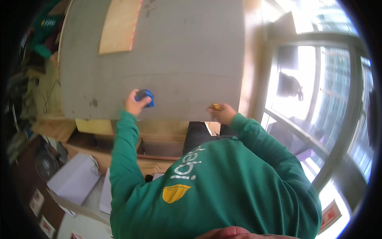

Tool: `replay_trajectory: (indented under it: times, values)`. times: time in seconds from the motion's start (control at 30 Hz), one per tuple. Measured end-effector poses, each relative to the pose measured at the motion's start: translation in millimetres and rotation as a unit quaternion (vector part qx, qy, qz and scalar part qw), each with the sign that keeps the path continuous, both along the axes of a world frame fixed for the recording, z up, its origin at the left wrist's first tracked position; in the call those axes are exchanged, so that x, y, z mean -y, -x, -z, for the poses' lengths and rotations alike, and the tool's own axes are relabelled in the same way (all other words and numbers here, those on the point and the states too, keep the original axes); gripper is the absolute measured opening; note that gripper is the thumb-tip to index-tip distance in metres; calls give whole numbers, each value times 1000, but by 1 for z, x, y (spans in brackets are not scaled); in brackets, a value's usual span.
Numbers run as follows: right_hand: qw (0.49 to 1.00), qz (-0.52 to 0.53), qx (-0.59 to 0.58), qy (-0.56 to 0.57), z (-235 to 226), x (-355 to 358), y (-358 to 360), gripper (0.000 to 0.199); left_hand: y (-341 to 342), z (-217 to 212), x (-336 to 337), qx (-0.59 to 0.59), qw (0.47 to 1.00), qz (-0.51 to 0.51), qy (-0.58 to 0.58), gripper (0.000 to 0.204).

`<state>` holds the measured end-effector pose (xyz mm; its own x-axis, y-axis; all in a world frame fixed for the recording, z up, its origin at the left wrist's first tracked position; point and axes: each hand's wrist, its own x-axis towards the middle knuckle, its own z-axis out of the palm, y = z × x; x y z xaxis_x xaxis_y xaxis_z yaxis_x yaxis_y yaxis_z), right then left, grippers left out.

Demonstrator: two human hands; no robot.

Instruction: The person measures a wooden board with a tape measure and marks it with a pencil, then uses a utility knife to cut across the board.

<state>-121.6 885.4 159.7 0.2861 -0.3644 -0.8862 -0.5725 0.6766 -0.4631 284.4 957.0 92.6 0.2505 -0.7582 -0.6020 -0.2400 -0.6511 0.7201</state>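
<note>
Over the near left part of a grey tabletop point(171, 51), my left hand point(133, 104) is closed around a blue and black tape measure point(149, 99). No blade can be seen drawn out of it. My right hand point(225, 114) is at the near right corner of the table, its fingers closed on a small yellow and dark thing point(216, 106). Its kind cannot be made out, and the fingers cover most of it. Farther off, a pale wooden board point(118, 30) with a reddish edge lies flat on the tabletop, touched by neither hand.
A large window point(306, 91) runs along the right side. Below the table's near edge are wooden shelves point(159, 145). White boxes point(75, 177) and a dark fan point(45, 163) stand at the lower left. Another person in green point(47, 26) is at the far left.
</note>
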Motion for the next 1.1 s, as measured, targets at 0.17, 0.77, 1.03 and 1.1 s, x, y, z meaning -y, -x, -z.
replay_trajectory:
  times: [0.17,0.77,1.03,1.1]
  values:
    - [978,174,103,-49,12,9,-21,27,169,-38,35,-112,981,87,130,54]
    - [869,435,218,-86,72,95,138,16,321,-10,160,-145,929,275,202,49]
    - [897,402,180,44,111,135,179,14,289,13,182,-18,937,256,237,50]
    - [943,312,93,70,119,140,174,15,277,12,187,-7,927,274,256,49]
